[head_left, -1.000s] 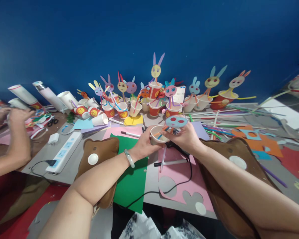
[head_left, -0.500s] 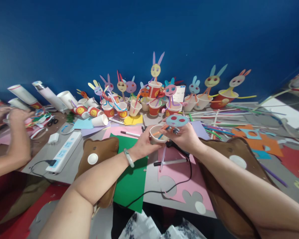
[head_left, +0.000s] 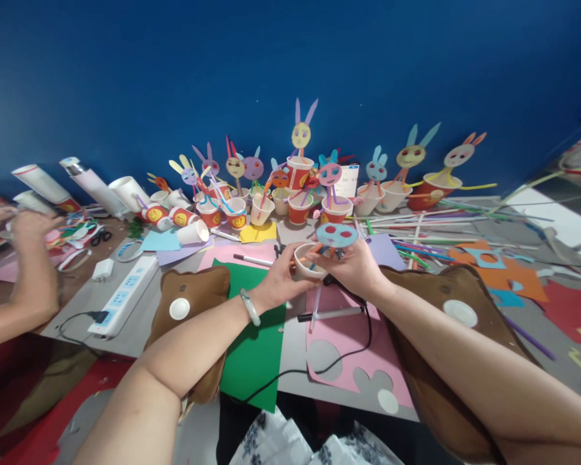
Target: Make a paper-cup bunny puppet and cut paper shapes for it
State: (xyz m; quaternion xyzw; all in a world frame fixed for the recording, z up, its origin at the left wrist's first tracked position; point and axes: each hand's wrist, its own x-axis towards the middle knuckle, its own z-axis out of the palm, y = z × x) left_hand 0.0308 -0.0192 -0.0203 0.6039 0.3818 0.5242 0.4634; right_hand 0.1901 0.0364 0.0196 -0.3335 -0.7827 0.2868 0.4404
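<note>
1. Nearer than the cup (head_left: 306, 254), a pink sheet (head_left: 341, 378) with shapes cut from it lies on the table, a green sheet (head_left: 252, 342) to its left.
2. A marker (head_left: 336, 314) rests across the pink sheet, just short of the cup.
3. The cup sits between two bare hands, mouth up; whether its base touches the table cannot be told.
4. The left hand (head_left: 281, 283) is wrapped around the cup's left side. The right hand (head_left: 356, 266) grasps its right rim, thumb at the sticks (head_left: 304, 262) inside; whether it also supports the blue face (head_left: 337, 235) above is unclear.
5. The cup looks light and easily crushed, the sticks bendy, the face flimsy; a gentle hold below the rim should suit.
6. Beyond the cup, paper rabbits (head_left: 330, 174) line a blue wall (head_left: 290, 58).
</note>
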